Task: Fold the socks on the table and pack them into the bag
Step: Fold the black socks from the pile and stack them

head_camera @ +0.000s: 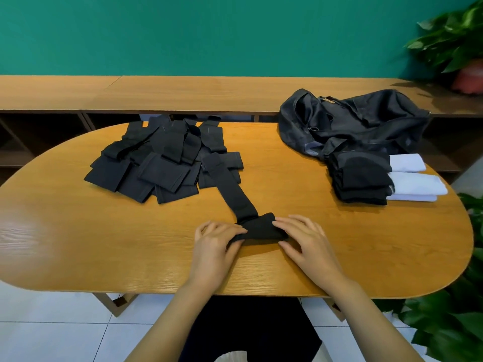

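A long black sock [239, 197] lies stretched across the oval wooden table [104, 244], its near end rolled into a short bundle. My left hand [214, 244] pinches the roll's left end and my right hand [304, 237] presses its right end. A heap of loose black socks [162, 160] sits at the back left. At the right stands a stack of folded black socks [360, 178] with folded white socks [415, 178] beside it. The black bag [355, 121] lies crumpled behind that stack.
A long wooden shelf [156, 92] runs behind the table against the green wall. Leafy plants stand at the right, one potted plant [454, 43] at the far corner and another plant [449, 317] beside the table's near right edge. White floor tiles lie below.
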